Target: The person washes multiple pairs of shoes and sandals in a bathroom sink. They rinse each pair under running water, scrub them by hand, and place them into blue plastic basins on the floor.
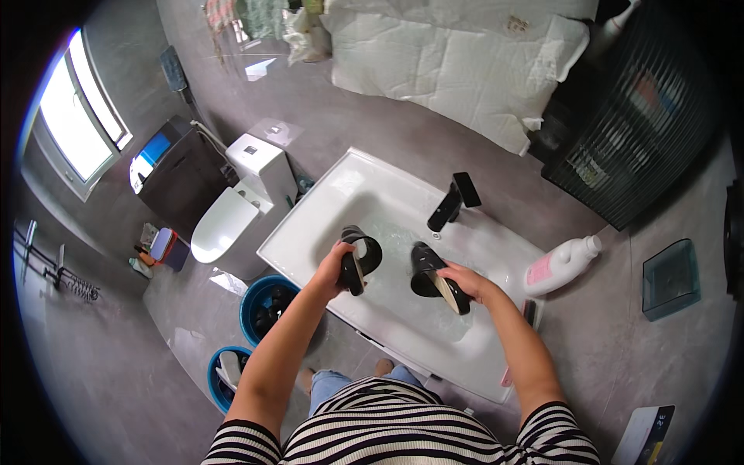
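Over the white sink [294,240], which has water in its basin, I hold a pair of black slippers. My left hand [333,267] is closed round one black slipper [370,254], tilted on its side at the basin's left. Toward the right, my right hand [465,280] grips the other black slipper [425,271], its pale insole showing along one edge. Both slippers are apart from each other. Behind them stands a black faucet [453,203] on the sink's back rim. I cannot tell whether either slipper touches the water.
A white bottle with a pink label [564,266] stands on the sink's right end, near a pink-handled brush [528,314]. Below left are a blue bucket with dark things [252,310] and another blue bucket [213,380]. A toilet [225,225] stands left; a ribbed cabinet [643,139] hangs right.
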Demonstrator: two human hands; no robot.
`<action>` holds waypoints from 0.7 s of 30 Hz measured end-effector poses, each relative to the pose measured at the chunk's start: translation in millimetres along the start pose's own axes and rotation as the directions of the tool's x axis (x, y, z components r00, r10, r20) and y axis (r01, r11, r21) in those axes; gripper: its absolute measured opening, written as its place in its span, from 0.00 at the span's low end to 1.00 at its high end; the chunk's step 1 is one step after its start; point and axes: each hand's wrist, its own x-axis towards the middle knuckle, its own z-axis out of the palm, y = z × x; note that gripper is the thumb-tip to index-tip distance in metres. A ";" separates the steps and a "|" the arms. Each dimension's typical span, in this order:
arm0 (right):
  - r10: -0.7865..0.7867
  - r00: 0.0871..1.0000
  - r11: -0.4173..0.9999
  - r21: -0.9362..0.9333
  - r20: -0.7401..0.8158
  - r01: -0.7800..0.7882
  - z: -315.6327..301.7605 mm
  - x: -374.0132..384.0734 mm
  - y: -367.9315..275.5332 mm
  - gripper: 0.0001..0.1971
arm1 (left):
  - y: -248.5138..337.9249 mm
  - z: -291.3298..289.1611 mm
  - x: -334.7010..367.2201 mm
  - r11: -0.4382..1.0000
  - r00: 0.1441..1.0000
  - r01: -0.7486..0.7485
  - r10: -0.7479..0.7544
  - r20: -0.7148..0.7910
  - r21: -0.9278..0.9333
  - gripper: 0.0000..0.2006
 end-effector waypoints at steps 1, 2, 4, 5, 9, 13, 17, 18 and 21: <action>0.019 0.992 0.966 0.252 0.129 -0.051 0.5 -5.5 0.2 0.28 | -1.4 -5.5 -7.8 0.997 0.997 -0.065 0.067 0.049 -0.049 0.32; 0.008 0.965 0.871 0.472 0.262 -0.135 -1.4 -12.6 -6.6 0.28 | 3.3 -2.8 -28.8 0.981 0.971 -0.187 0.193 0.138 -0.058 0.31; -0.088 0.965 0.816 0.573 0.248 -0.073 -2.3 -17.7 -11.2 0.27 | 11.2 -10.2 -39.4 0.968 0.967 -0.249 0.249 0.059 0.004 0.25; -0.020 0.994 0.946 0.323 0.109 -0.016 5.2 -8.1 -10.6 0.26 | 19.2 -17.3 -44.6 0.979 0.979 -0.202 0.202 -0.006 0.024 0.26; -0.068 0.992 0.852 0.523 0.110 0.001 55.8 3.4 -47.5 0.24 | 21.7 -76.2 -85.3 0.929 0.969 -0.228 0.246 0.027 -0.291 0.20; -0.196 0.961 0.869 0.489 0.196 0.078 154.2 21.9 -95.6 0.24 | 17.2 -149.7 -128.7 0.839 0.922 -0.371 0.383 -0.052 -0.399 0.19; -0.274 0.866 0.835 0.550 0.419 -0.002 284.2 52.1 -136.7 0.26 | -12.1 -250.6 -168.1 0.670 0.914 -0.375 0.381 -0.137 -0.641 0.21; -0.279 0.841 0.849 0.529 0.463 -0.010 315.2 67.8 -136.5 0.26 | -20.4 -270.3 -180.2 0.641 0.897 -0.421 0.401 -0.187 -0.642 0.24; -0.188 0.759 0.888 0.438 0.623 -0.139 429.0 93.0 -149.6 0.24 | -49.0 -339.9 -223.6 0.555 0.783 -0.622 0.464 -0.415 -0.553 0.31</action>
